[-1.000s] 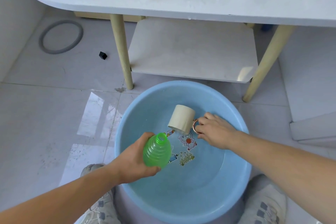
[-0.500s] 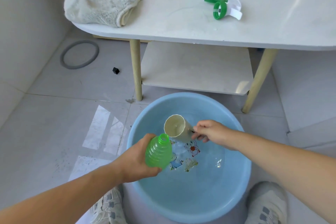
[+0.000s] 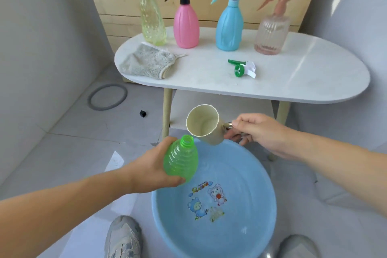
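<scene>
Bottle (image 3: 181,159): green, uncapped, neck tilted up, gripped round its body by left hand (image 3: 154,166), above basin (image 3: 261,205) rim. Cup (image 3: 204,126): cream, tipped mouth toward the camera, just above the bottle neck; right hand (image 3: 258,132) pinches its handle. Table (image 3: 314,77): four spray bottles, cloth (image 3: 146,62), loose green sprayer head (image 3: 243,67).

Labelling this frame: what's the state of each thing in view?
green bottle, uncapped, tilted, gripped by left hand.
cup, tilted, mouth toward camera, right hand holds its handle.
basin, on floor, shallow water inside.
green spray head, detached, lying on table.
four spray bottles, upright, heads on.
cloth, crumpled on table.
</scene>
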